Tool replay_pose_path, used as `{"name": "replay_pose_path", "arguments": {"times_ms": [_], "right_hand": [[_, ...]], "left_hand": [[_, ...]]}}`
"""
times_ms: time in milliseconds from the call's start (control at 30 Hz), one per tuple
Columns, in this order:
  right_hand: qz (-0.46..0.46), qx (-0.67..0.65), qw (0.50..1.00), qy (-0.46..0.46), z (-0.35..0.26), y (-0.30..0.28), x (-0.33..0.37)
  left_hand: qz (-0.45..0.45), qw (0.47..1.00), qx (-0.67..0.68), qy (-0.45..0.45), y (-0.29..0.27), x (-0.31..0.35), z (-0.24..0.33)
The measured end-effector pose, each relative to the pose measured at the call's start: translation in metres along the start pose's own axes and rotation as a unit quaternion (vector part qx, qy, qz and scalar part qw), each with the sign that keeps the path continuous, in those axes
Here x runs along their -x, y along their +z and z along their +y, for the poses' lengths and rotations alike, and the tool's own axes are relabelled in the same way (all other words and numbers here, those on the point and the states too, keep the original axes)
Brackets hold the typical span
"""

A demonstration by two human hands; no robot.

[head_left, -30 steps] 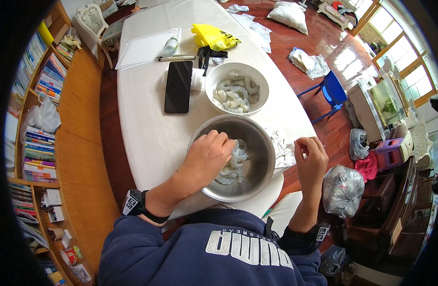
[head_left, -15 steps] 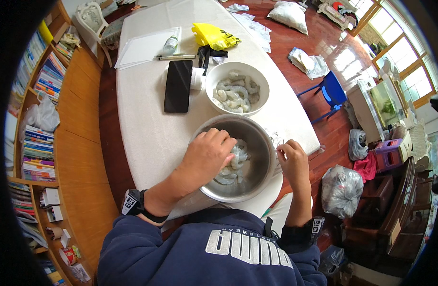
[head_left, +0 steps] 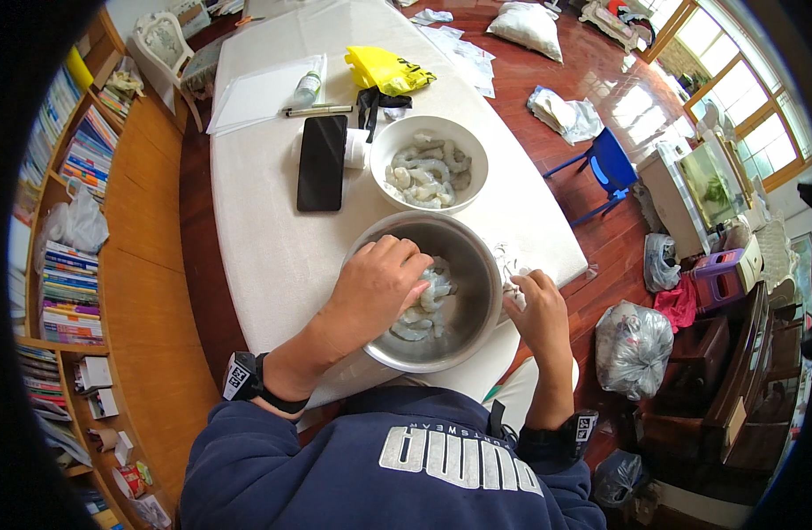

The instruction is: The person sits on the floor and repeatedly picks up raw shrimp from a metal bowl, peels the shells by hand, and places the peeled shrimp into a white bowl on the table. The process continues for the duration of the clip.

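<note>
Shrimp (head_left: 428, 305) lie in the steel bowl (head_left: 463, 349) at the near edge of the white tabletop (head_left: 264, 221). Our left hand (head_left: 375, 287) curls down into that bowl, fingers closed over the shrimp. Our right hand (head_left: 534, 309) sits just right of the bowl, pinching a small pale piece. Beyond the bowl stands a white bowl (head_left: 384, 155) of peeled shrimp, a black phone (head_left: 322, 163) to its left.

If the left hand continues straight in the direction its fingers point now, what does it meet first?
The left hand reaches into the metal bowl, fingers pointing right and slightly down. It would probably first meet the peeled shrimp at its fingertips, then the bowl's inner wall. Depth is unclear, so it may already touch them.
</note>
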State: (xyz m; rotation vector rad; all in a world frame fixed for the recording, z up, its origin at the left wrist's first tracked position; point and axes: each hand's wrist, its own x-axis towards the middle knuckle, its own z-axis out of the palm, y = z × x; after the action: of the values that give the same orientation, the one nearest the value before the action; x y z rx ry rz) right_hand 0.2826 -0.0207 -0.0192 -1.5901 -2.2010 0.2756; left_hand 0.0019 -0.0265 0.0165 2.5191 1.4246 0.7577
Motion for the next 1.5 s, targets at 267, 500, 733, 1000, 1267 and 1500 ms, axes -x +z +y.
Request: {"name": "replay_pose_path", "arguments": {"times_ms": [267,500,733,1000,1267,1500], "right_hand": [[0.059,0.001,0.998,-0.001,-0.006,0.000,0.005],[0.096,-0.116,0.989,-0.003,-0.003,-0.004,0.011],[0.167,-0.158,0.973,-0.030,-0.004,-0.010,0.015],[0.189,-0.165,0.968,-0.001,0.000,-0.020,0.029],[0.198,-0.199,0.960,0.003,-0.003,-0.019,0.030],[0.217,-0.235,0.947,-0.026,-0.007,-0.022,0.029]], "left_hand": [[0.007,1.000,-0.006,0.003,0.001,0.000,-0.002],[0.038,0.999,-0.026,-0.019,-0.016,-0.009,-0.008],[0.022,0.999,-0.026,-0.029,-0.021,-0.077,-0.059],[-0.111,0.989,-0.101,0.016,0.054,-0.164,-0.118],[-0.237,0.957,-0.152,-0.066,0.055,-0.177,-0.123],[-0.239,0.968,-0.074,0.016,0.053,-0.173,-0.126]]}}
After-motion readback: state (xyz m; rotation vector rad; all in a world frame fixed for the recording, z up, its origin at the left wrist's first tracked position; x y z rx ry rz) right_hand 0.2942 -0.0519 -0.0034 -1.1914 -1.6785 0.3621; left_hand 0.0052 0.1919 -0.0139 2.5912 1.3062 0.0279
